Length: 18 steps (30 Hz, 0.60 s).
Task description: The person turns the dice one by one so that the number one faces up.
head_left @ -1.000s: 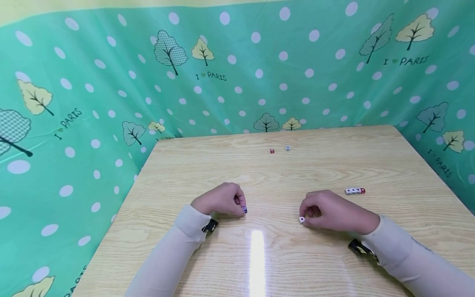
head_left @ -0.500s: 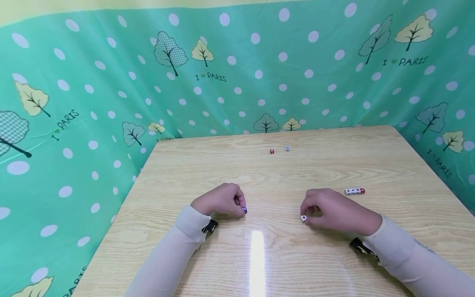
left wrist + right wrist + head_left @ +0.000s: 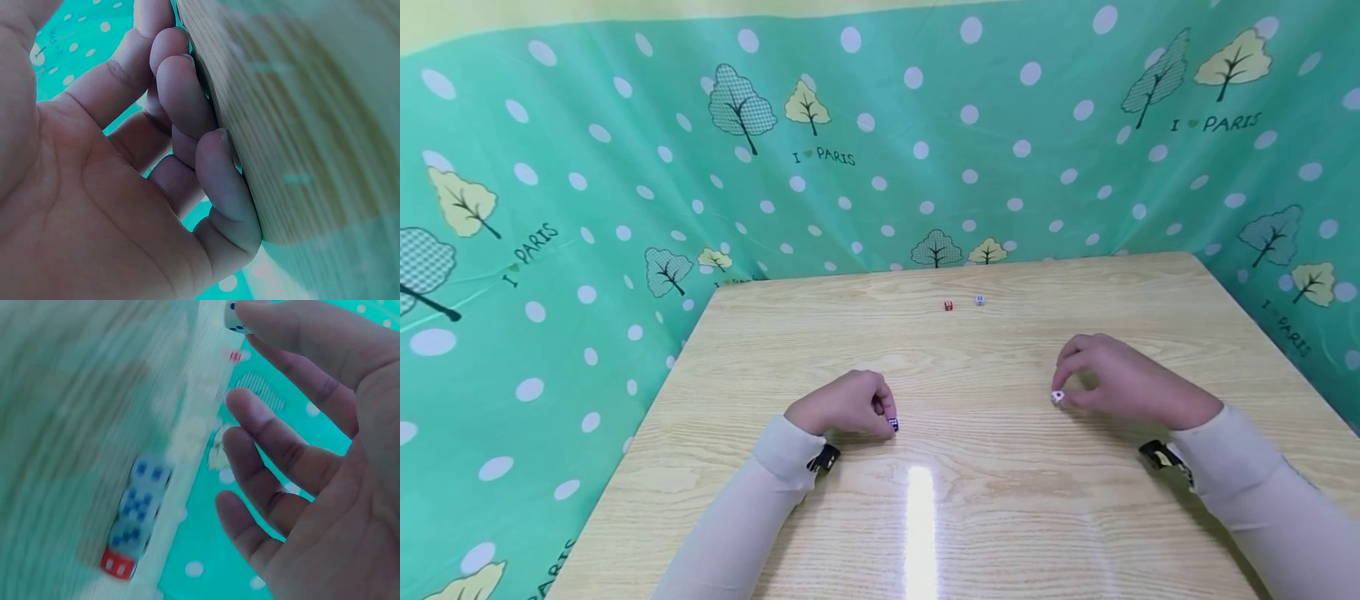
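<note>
My left hand [image 3: 848, 405] rests low on the table, pinching a dark blue die [image 3: 893, 424] between thumb and forefinger. In the left wrist view that die is hidden, and the curled fingers [image 3: 228, 187] lie against the tabletop. Between thumb and fingertip, my right hand [image 3: 1123, 382] holds a white die [image 3: 1057, 397], which also shows at the top of the right wrist view [image 3: 236, 322]. Beside this hand, a row of three white dice [image 3: 136, 504] ends in a red die [image 3: 117, 564]. The right hand covers that row in the head view.
Toward the back of the wooden table [image 3: 820, 333] sit another red die [image 3: 948, 306] and a pale die [image 3: 980, 300], a small gap apart. A green dotted curtain [image 3: 880, 150] hangs behind the table and along its sides.
My right hand has moved away from me and to the right with the white die, now covering the dice row in the head view. The left hand stays where it was.
</note>
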Each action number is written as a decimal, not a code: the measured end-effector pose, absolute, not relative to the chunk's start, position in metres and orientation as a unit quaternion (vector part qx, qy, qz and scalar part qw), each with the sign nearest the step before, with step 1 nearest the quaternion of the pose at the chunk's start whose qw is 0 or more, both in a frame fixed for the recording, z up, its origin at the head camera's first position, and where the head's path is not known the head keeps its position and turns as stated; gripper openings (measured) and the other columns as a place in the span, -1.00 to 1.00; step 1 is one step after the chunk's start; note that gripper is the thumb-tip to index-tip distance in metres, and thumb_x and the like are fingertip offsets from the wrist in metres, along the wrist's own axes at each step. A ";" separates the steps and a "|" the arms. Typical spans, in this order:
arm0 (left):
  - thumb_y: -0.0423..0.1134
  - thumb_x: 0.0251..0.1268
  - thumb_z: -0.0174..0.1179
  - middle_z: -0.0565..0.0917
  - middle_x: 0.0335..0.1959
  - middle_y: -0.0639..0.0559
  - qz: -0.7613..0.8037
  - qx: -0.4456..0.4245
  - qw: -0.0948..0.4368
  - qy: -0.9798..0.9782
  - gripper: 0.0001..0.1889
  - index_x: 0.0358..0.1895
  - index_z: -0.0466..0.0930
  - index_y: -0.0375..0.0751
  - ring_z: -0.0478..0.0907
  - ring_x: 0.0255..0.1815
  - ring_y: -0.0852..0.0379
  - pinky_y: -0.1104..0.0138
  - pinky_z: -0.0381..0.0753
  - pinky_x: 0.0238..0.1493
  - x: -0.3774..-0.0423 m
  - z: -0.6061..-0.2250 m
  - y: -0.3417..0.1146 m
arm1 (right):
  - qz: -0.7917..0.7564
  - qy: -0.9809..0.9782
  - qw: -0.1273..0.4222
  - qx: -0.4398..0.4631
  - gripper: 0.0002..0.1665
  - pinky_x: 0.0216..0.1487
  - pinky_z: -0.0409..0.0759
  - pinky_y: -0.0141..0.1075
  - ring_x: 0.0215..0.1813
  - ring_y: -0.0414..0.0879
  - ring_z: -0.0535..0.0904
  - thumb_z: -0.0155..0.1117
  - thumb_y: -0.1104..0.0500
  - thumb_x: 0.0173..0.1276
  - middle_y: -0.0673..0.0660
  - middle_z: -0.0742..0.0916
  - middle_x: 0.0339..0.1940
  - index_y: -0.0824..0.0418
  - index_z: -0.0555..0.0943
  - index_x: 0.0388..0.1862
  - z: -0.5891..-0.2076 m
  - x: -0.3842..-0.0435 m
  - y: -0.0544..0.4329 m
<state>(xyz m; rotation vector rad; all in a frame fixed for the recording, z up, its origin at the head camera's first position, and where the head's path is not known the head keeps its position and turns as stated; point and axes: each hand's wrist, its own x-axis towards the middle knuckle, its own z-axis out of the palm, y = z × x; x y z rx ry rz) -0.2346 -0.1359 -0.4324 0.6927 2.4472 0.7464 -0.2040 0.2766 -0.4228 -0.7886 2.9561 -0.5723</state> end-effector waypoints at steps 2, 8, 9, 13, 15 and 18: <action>-0.30 0.01 0.46 0.68 -0.44 0.11 0.273 0.254 0.241 0.896 -0.87 -0.40 0.70 -0.02 0.48 -0.45 0.21 0.33 0.53 -0.35 -0.234 -0.433 -0.137 | -0.180 0.953 0.023 -0.242 -0.78 0.12 0.56 0.02 0.02 -0.02 0.58 0.60 0.11 0.19 -0.06 0.68 -0.08 -0.27 0.75 -0.38 -0.422 -0.207 0.283; -0.30 0.01 0.47 0.68 -0.43 0.12 0.270 0.255 0.237 0.898 -0.87 -0.40 0.70 -0.02 0.49 -0.44 0.21 0.33 0.54 -0.34 -0.235 -0.433 -0.136 | -0.180 0.958 0.041 -0.220 -0.79 0.12 0.57 0.07 0.04 0.02 0.61 0.60 0.12 0.19 0.02 0.70 -0.05 -0.22 0.75 -0.40 -0.423 -0.212 0.298; -0.30 0.01 0.47 0.68 -0.43 0.12 0.269 0.255 0.237 0.898 -0.86 -0.40 0.70 -0.02 0.49 -0.43 0.21 0.33 0.54 -0.34 -0.235 -0.433 -0.136 | -0.181 0.958 0.040 -0.220 -0.79 0.11 0.57 0.08 0.03 0.03 0.61 0.60 0.13 0.19 0.02 0.70 -0.06 -0.21 0.75 -0.40 -0.423 -0.213 0.300; -0.29 0.01 0.48 0.68 -0.42 0.12 0.268 0.252 0.238 0.899 -0.86 -0.39 0.69 -0.02 0.50 -0.42 0.20 0.32 0.54 -0.33 -0.235 -0.433 -0.136 | -0.180 0.959 0.039 -0.213 -0.77 0.13 0.57 0.08 0.04 0.03 0.63 0.59 0.16 0.18 0.02 0.70 -0.07 -0.20 0.73 -0.42 -0.426 -0.216 0.306; -0.29 0.01 0.48 0.68 -0.42 0.12 0.269 0.251 0.238 0.899 -0.86 -0.39 0.69 -0.02 0.50 -0.42 0.20 0.32 0.54 -0.33 -0.234 -0.432 -0.136 | -0.182 0.959 0.042 -0.213 -0.78 0.13 0.56 0.12 0.05 0.08 0.63 0.59 0.17 0.18 0.05 0.71 -0.06 -0.18 0.73 -0.42 -0.427 -0.217 0.308; -0.28 0.01 0.48 0.68 -0.43 0.12 0.269 0.251 0.238 0.899 -0.87 -0.40 0.70 -0.01 0.50 -0.42 0.21 0.32 0.54 -0.33 -0.235 -0.433 -0.136 | -0.183 0.960 0.045 -0.206 -0.77 0.14 0.56 0.13 0.07 0.10 0.63 0.59 0.18 0.18 0.07 0.72 -0.06 -0.18 0.73 -0.42 -0.427 -0.217 0.310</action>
